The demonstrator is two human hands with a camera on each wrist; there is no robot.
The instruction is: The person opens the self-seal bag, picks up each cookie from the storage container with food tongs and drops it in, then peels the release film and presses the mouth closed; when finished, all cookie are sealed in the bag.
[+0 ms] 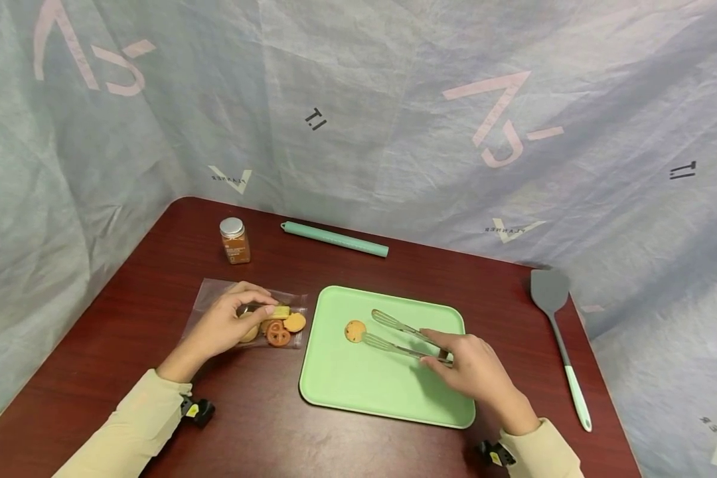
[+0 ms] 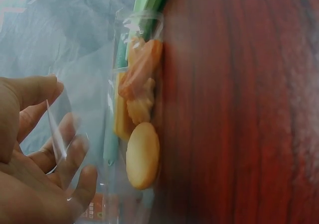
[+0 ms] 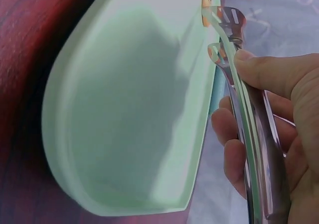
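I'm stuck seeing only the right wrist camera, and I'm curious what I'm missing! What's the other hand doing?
Observer: The left hand is gripping a clear bag, just left of the tray.
Operator: Ooh, what's inside it?
Observer: Several cookies in different shapes.
Operator: And is there anything over past the right side of the tray?
Observer: Yes, a spatula with a dark gray head lies near the right end of the table.
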